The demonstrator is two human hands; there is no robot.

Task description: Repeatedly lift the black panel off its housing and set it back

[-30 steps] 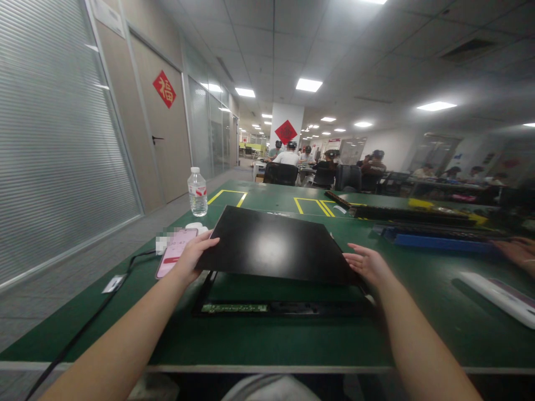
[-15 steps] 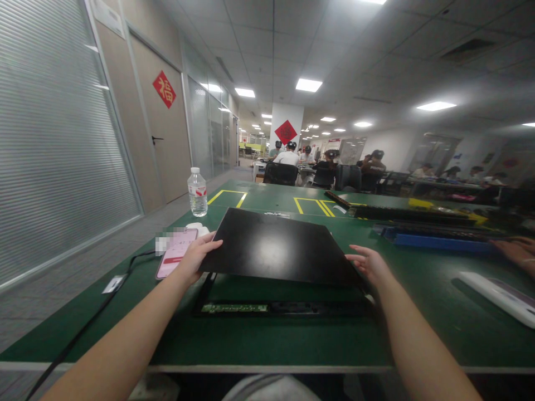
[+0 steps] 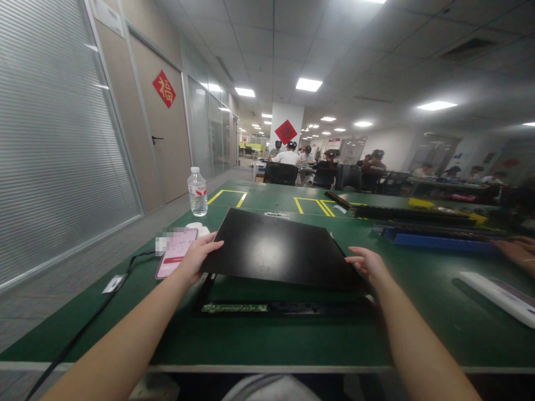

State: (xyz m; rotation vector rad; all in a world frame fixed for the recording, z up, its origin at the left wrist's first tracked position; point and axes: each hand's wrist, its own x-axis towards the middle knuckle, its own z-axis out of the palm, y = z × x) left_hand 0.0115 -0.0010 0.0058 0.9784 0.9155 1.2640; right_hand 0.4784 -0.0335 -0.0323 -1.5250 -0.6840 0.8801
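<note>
A thin, glossy black panel (image 3: 267, 245), like a flat screen, is tilted above a narrow black frame (image 3: 330, 308). My left hand (image 3: 199, 255) is closed on the panel's left edge, thumb on top and the other fingers mostly hidden underneath. At the right edge is my right hand (image 3: 370, 264), its fingers stretched and apart. One fingertip meets the panel's edge, and the lower fingers are partly hidden. A green circuit board strip (image 3: 234, 308) shows in the near bar of the frame. The panel covers the frame's far part.
On the left lie a phone (image 3: 178, 259), a white object (image 3: 198, 229) and a black cable (image 3: 90, 317), near a water bottle (image 3: 197, 192). Rightward are a blue strip (image 3: 443, 242), dark bars (image 3: 413, 214), a white device (image 3: 497, 298) and another person's hand (image 3: 516, 250).
Almost nothing differs. The panel and both my hands stay in nearly the same place, with only a very slight shift of the right fingers.
</note>
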